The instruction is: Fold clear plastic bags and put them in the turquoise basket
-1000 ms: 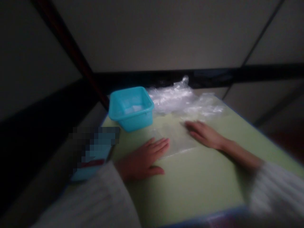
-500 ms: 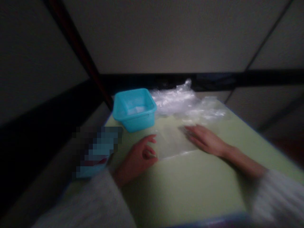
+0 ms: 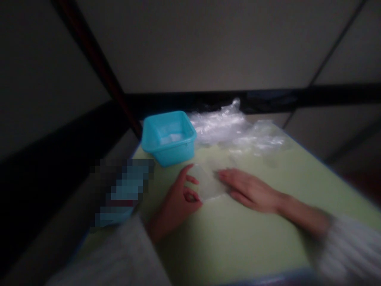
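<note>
A clear plastic bag [image 3: 210,186] lies flat on the pale green tabletop [image 3: 238,242] between my hands. My left hand [image 3: 181,202] is at its left edge, with the fingers curled and the thumb pinching the near left corner. The index finger reaches to the far left corner. My right hand [image 3: 253,190] lies palm down over the bag's right part, fingers stretched out and pointing left. The bag's right edge is hidden beneath it. Both hands are slightly blurred.
Behind my left hand stands a turquoise plastic basin [image 3: 175,153] with something whitish inside. Crumpled clear plastic bags [image 3: 220,125] are heaped at the back of the table, spreading right. A pixelated light-blue item [image 3: 127,190] lies at the left edge. A wall [image 3: 208,47] rises behind.
My right hand has slid left and slightly nearer me across the bag, so less of the bag shows between my hands. My left hand has shifted slightly right.
</note>
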`<state>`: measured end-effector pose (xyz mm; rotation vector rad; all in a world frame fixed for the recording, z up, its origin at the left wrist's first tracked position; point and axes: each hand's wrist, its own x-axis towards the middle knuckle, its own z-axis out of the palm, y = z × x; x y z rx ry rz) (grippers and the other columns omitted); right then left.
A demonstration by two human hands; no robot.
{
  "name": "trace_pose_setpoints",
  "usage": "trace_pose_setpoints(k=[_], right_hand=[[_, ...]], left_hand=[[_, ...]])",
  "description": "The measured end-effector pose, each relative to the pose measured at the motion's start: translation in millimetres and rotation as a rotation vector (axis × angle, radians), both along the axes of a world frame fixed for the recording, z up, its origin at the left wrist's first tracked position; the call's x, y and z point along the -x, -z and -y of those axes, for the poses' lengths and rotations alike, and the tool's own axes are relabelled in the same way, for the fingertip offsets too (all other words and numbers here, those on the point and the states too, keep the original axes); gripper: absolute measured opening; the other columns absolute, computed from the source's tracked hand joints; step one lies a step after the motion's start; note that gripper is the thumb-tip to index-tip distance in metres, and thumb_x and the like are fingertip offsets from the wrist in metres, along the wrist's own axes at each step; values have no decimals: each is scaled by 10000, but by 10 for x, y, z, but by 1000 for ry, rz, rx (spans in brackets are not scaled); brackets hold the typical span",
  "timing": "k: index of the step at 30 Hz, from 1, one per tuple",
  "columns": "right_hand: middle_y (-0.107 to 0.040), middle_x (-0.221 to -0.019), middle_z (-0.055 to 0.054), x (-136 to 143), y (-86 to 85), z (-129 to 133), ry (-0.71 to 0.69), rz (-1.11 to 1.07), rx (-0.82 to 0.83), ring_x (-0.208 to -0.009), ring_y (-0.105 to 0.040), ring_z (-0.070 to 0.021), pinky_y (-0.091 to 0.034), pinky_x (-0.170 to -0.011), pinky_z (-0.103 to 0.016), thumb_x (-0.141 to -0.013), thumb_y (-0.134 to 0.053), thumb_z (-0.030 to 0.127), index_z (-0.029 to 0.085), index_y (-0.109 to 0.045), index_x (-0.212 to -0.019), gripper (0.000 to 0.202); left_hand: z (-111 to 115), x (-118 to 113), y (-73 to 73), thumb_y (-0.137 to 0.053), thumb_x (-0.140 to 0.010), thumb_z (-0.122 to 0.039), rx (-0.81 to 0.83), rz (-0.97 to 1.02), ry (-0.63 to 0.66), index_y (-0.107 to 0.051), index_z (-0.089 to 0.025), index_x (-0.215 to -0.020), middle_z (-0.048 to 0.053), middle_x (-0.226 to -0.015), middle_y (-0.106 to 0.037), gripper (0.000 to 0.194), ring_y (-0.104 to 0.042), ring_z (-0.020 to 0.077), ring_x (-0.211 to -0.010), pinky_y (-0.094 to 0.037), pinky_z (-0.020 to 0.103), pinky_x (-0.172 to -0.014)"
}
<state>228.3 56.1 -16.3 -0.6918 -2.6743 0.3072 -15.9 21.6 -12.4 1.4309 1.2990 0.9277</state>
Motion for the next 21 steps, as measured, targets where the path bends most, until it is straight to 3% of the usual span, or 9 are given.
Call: trace_pose_setpoints(k=[7, 16, 21], right_hand=[[-243, -1489, -144, 97, 22, 112, -83, 72, 72, -1381, -200, -216, -220, -1129, -432, -929, -432, 364, 120, -139, -1465, 657], [-261, -1479, -162, 87, 41, 113, -62, 74, 80, -1376, -217, -229, -229, -1123, -440, -941, -403, 396, 110, -186, -1456, 627], [-231, -1489, -163, 85, 23, 105, -61, 122, 76, -1383, -193, -225, -204, -1130, -436, -944, -391, 405, 108, -152, -1462, 643]], left_hand=[[46, -74, 42, -578, -603, -72, -85, -51, -38, -228, -295, -1332, 7, -1057, -472, 839, -541, 53, -596, -440, 190, -528], [31, -77, 69, -566, -600, -57, -43, -33, 29, -237, -284, -1324, 1, -1038, -477, 827, -511, 40, -561, -418, 181, -501], [17, -30, -29, -612, -580, -64, -19, -90, 93, -327, -230, -1293, 9, -1024, -512, 785, -483, 43, -538, -405, 190, -483]])
